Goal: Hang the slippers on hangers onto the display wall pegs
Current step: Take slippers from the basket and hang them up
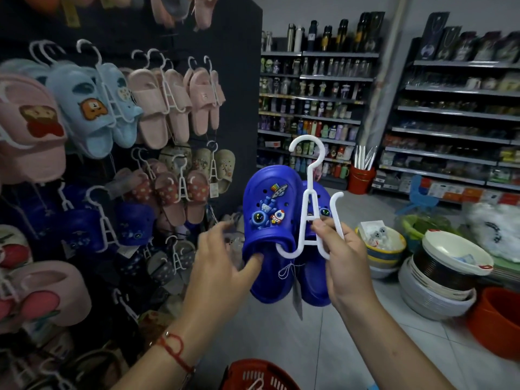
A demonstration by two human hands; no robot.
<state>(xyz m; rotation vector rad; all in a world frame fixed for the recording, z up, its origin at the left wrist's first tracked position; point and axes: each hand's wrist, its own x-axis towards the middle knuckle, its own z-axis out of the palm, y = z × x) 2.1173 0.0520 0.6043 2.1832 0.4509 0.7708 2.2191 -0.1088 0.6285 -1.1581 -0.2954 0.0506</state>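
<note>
Item: pair of glossy blue rubber clogs (268, 229) with rocket and spaceship charms, 2 shoes, tied by a white string with a tag hanging below.
Carrier: white plastic A-frame hanger (308, 201) with a round top hook and 2 curled arms.
Location: held in mid-air at centre, right of the dark display wall (225, 38), above the grey tiled floor.
Fit: the left curled arm sits inside the near clog's opening; the right arm stands bare, with the far clog behind it. Whether that clog is hooked on, I cannot tell.
Right hand (342, 249): closed in a pinch on the hanger's frame, thumb and fingers gripping the right leg.
Left hand (225, 257): mostly spread, thumb pressed into the near clog's opening, fingers behind the shoe; steadying, not clenched.
Step in hand: seating the pair on the hanger, judged from the bare right arm.
Next move calls for: both shoes secure, then the top hook lifted left to a free peg, likely by the hung dark blue clogs (135, 220) low on the wall.
Also present: red plastic basket (253, 375) near; stacked bowls (439, 277) right.
</note>
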